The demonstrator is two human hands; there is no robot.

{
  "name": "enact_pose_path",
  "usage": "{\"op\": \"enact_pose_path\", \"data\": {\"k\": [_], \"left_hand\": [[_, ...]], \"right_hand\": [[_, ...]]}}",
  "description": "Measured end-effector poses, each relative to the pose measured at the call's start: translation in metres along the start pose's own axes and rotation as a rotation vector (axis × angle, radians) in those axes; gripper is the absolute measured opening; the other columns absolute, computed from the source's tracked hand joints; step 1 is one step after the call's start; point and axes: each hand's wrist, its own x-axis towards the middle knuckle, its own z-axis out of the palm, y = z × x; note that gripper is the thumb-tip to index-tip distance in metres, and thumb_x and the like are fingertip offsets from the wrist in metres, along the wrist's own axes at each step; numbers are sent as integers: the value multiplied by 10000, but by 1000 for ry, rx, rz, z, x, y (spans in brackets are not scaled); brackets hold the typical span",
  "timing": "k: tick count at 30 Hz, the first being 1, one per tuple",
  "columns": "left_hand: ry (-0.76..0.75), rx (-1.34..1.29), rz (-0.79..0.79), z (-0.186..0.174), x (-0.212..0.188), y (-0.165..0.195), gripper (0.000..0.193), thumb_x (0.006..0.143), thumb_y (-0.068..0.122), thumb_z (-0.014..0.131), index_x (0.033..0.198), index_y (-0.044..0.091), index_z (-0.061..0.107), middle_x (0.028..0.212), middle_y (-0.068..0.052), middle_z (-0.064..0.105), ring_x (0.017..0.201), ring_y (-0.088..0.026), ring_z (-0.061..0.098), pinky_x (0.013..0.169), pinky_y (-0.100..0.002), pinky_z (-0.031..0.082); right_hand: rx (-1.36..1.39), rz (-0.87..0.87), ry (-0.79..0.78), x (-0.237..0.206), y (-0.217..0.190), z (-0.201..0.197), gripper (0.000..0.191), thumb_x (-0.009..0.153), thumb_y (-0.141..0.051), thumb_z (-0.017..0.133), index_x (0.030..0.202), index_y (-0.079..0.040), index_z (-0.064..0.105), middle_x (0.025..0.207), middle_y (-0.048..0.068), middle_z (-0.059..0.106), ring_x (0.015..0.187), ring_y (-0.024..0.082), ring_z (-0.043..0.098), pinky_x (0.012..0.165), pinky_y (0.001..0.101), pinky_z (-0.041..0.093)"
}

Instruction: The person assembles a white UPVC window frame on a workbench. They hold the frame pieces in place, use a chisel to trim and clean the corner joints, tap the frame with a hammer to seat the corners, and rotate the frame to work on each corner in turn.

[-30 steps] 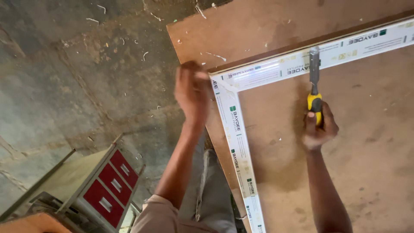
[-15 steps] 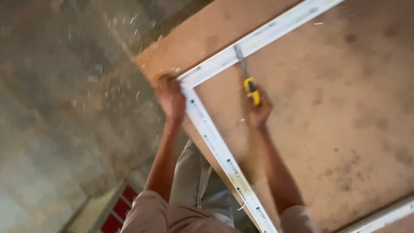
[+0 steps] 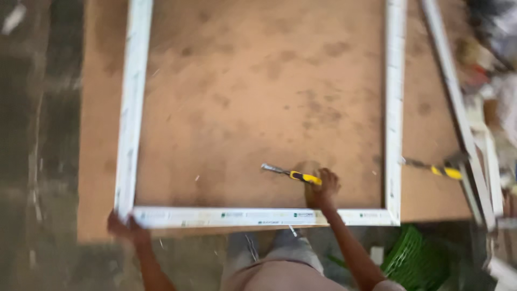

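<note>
Now my left hand (image 3: 125, 227) grips the near-left corner of the white rectangular plastic frame (image 3: 258, 216), steadying it on the brown board surface (image 3: 258, 97); my right hand (image 3: 321, 189) clasps the yellow-handled chisel (image 3: 292, 174) inside.

Matt brown fibreboard for the table (image 3: 258, 108), dull and blotchy, stained in darker patches. On the table, a white frame (image 3: 132, 108) of smooth, faintly glossy plastic, protective film along its bars. Above the frame's near bar, in the right hand (image 3: 321, 188), a chisel (image 3: 291, 174): bright bare metal blade, glossy yellow plastic handle. Left of the table, rough grey concrete floor (image 3: 37, 134), scuffed. Below the table's near edge, green plastic crate (image 3: 414, 258).
</note>
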Motion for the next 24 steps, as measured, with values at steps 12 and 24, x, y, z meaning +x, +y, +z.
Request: {"op": "enact_pose_path", "data": {"k": [12,24], "left_hand": [[-181,368,-13,12,-135,47,306,920,335,691,1026,51,734,1067,-210,710,1028,-430,661,869,-517,525],[-1110,43,632,48,-394,85,415,925,443,696,1022,45,762,1012,-236,740,963,-449,691,839,-510,544]], "right_hand": [[840,1125,561,-157,336,-134,344,977,-169,686,1278,-6,655,1082,117,722,916,189,690,760,345,578],[476,806,358,-173,379,-52,464,821,-209,939,1126,21,676,880,87,663,739,133,622,622,325,558]]}}
